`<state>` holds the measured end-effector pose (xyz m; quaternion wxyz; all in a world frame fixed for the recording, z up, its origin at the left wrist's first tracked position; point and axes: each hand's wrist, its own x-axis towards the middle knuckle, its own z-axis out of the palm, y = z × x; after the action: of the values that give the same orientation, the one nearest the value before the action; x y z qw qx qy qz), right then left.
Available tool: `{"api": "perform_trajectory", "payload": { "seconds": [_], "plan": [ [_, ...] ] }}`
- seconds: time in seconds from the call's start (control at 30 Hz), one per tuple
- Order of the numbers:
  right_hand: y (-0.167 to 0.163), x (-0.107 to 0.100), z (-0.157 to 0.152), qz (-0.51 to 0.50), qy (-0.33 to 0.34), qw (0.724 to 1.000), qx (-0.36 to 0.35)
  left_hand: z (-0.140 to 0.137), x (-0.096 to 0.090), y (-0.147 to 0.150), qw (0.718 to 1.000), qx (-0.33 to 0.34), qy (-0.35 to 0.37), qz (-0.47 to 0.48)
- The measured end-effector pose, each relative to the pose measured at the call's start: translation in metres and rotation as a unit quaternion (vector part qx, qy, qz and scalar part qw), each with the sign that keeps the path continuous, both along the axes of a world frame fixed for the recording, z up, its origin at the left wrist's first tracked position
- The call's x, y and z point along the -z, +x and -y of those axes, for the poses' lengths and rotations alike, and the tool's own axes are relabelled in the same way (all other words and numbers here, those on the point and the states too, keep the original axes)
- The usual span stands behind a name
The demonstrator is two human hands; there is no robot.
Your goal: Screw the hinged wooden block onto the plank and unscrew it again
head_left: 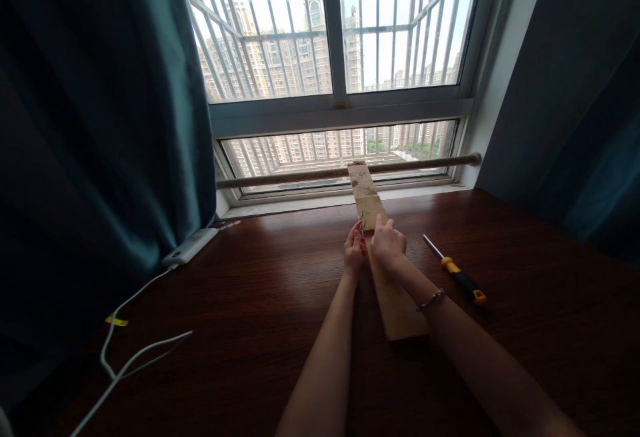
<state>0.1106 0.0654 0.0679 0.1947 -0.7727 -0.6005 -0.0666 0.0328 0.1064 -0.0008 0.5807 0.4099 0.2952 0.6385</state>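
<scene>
A long light wooden board lies on the dark tabletop, pointing away toward the window. A second wooden piece, with a worn, stained far end, overlaps its far part and reaches up to the rail. Thin metal bits, like screws or nails, show at the overlap's left edge. Beside them my left hand is closed at the board's left edge; what its fingertips pinch is too small to make out. My right hand grips the board from above and the right, index finger stretched forward on the upper piece, other fingers curled.
To the right lies a screwdriver with a yellow and black handle. A white power strip with a white cable sits at the left by the dark curtain. A metal rail crosses the window behind the table.
</scene>
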Motion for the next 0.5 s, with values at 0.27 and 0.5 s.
{"api": "perform_trajectory", "payload": {
  "seconds": [0.27,0.5],
  "plan": [
    [0.026,0.004,-0.01,0.028,-0.017,0.999,-0.015,0.0,0.003,0.002,0.998,-0.039,0.035,-0.035],
    [0.03,0.009,-0.01,0.019,0.009,0.999,-0.041,0.002,0.003,0.002,0.997,-0.051,0.041,-0.049]
  ]
}}
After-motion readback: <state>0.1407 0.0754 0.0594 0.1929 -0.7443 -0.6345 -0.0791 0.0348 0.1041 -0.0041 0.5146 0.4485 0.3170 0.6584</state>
